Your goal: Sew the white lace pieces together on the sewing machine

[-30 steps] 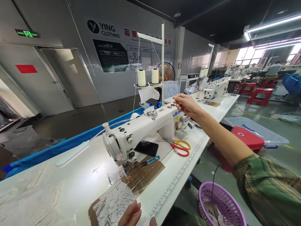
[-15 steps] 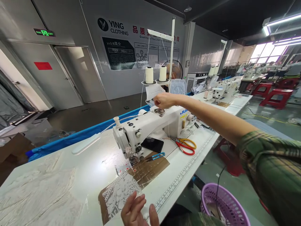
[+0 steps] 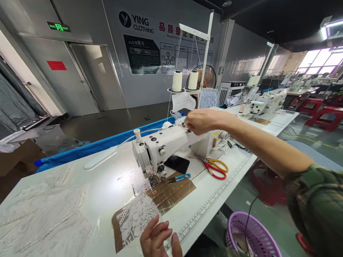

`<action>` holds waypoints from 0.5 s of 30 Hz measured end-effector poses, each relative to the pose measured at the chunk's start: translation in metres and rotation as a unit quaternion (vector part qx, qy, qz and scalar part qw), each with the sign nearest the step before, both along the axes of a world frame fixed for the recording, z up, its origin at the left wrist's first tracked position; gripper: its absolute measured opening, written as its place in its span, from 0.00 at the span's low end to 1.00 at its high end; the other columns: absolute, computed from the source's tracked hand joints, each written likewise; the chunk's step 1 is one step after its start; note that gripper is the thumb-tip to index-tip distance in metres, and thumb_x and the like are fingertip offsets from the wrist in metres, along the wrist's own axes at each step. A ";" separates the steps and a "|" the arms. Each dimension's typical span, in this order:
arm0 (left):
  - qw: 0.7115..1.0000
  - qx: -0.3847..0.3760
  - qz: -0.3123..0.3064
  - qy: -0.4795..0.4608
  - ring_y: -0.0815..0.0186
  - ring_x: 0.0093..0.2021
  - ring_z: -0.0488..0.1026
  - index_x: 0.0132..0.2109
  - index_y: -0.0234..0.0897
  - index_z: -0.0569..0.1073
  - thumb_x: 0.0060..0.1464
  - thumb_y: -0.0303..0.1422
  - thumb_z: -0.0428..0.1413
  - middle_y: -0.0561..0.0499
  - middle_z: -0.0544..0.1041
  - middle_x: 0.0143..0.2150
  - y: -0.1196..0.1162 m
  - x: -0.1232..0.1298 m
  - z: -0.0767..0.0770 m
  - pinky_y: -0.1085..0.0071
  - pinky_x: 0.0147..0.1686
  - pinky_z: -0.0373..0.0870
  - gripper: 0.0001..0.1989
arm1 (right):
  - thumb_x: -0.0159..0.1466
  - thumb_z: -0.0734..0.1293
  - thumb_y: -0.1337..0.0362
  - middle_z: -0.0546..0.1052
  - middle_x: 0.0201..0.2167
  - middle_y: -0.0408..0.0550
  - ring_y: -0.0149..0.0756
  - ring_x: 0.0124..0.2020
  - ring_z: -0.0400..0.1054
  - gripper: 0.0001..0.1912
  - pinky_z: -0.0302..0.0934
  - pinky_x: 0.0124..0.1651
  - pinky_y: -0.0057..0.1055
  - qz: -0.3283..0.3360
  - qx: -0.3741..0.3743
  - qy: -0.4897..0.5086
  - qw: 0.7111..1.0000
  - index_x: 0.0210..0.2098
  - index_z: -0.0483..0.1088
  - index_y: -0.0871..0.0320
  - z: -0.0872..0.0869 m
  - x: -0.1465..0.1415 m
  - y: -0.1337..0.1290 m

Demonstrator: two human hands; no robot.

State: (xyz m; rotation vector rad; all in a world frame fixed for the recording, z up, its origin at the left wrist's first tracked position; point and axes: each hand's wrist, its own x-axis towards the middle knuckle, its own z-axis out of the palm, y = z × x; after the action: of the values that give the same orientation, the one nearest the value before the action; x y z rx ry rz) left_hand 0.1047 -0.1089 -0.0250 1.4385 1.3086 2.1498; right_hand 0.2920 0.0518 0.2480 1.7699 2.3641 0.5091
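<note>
A white sewing machine (image 3: 171,139) stands on the white table. My right hand (image 3: 202,120) is on top of its arm, fingers bent and pinched together beside a small metal part; what they hold, if anything, is hidden. My left hand (image 3: 158,237) hovers low at the table's front edge, fingers apart and holding nothing. Just beyond it lies a piece of white lace (image 3: 139,216) over brown tape, near the presser foot. Blue thread snips (image 3: 182,177) rest on the tape. A black phone (image 3: 177,164) and red-and-yellow-handled scissors (image 3: 215,167) lie under and beside the machine arm.
Two cream thread cones (image 3: 177,81) sit on a stand behind the machine. White fabric (image 3: 50,217) spreads over the table's left side. A lamp (image 3: 100,158) leans over the table. A purple basket (image 3: 252,233) stands on the floor at right, below the ruler-marked edge.
My right hand has shifted down and closer to the metal part on the machine's top. My left hand stays open in nearly the same place. The view has turned slightly left.
</note>
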 end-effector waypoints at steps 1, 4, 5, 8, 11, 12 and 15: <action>1.000 -0.006 -0.005 -0.001 0.68 0.34 0.74 0.33 0.38 0.71 0.59 0.38 0.58 0.44 0.71 0.49 0.000 0.000 0.000 0.70 0.32 0.75 0.10 | 0.57 0.67 0.72 0.77 0.39 0.57 0.43 0.34 0.71 0.09 0.56 0.31 0.32 0.021 0.029 0.010 0.999 0.36 0.77 0.60 0.000 0.000 0.001; 0.999 -0.021 -0.024 -0.004 0.68 0.35 0.74 0.33 0.38 0.70 0.61 0.37 0.57 0.44 0.71 0.50 -0.001 0.002 0.000 0.71 0.32 0.74 0.10 | 0.53 0.69 0.74 0.75 0.43 0.61 0.46 0.35 0.71 0.10 0.58 0.33 0.35 -0.005 0.078 0.016 0.997 0.35 0.76 0.61 -0.002 0.003 0.004; 0.999 -0.024 -0.026 -0.005 0.68 0.35 0.74 0.33 0.38 0.70 0.61 0.37 0.56 0.44 0.71 0.50 -0.001 0.002 0.000 0.71 0.32 0.73 0.10 | 0.52 0.70 0.75 0.76 0.40 0.60 0.46 0.34 0.71 0.09 0.58 0.33 0.35 -0.021 0.058 0.010 0.998 0.33 0.76 0.61 -0.003 0.003 0.004; 0.999 -0.028 -0.026 -0.014 0.67 0.35 0.73 0.32 0.38 0.70 0.60 0.37 0.57 0.44 0.71 0.50 -0.001 0.003 0.000 0.70 0.32 0.73 0.10 | 0.54 0.69 0.74 0.77 0.36 0.56 0.43 0.33 0.71 0.08 0.58 0.31 0.33 0.012 0.024 0.015 1.000 0.33 0.77 0.59 -0.005 0.004 0.004; 0.999 -0.037 -0.032 -0.023 0.67 0.35 0.73 0.32 0.38 0.70 0.60 0.37 0.56 0.44 0.72 0.50 -0.002 0.004 0.000 0.68 0.33 0.73 0.10 | 0.56 0.67 0.74 0.76 0.42 0.60 0.44 0.35 0.72 0.10 0.58 0.32 0.34 -0.002 0.071 0.022 0.997 0.36 0.77 0.62 -0.005 0.004 0.004; 0.998 -0.041 -0.032 -0.020 0.67 0.35 0.73 0.31 0.38 0.70 0.61 0.37 0.56 0.44 0.72 0.50 -0.002 0.004 -0.001 0.68 0.33 0.72 0.11 | 0.55 0.68 0.75 0.77 0.41 0.60 0.45 0.35 0.72 0.09 0.58 0.32 0.35 -0.027 0.064 0.021 0.997 0.34 0.77 0.62 -0.005 0.005 0.004; 0.999 -0.048 -0.024 0.002 0.67 0.34 0.72 0.30 0.38 0.70 0.61 0.37 0.56 0.44 0.72 0.48 -0.003 0.004 -0.002 0.68 0.34 0.72 0.11 | 0.53 0.69 0.76 0.77 0.33 0.55 0.43 0.34 0.71 0.07 0.58 0.33 0.34 -0.015 0.008 0.026 1.000 0.29 0.77 0.61 -0.004 0.005 0.004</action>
State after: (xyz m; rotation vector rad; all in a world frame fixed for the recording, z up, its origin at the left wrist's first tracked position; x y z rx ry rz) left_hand 0.1090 -0.1123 -0.0266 1.4235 1.3454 2.0259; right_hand 0.2973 0.0558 0.2444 1.8443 2.3708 0.4833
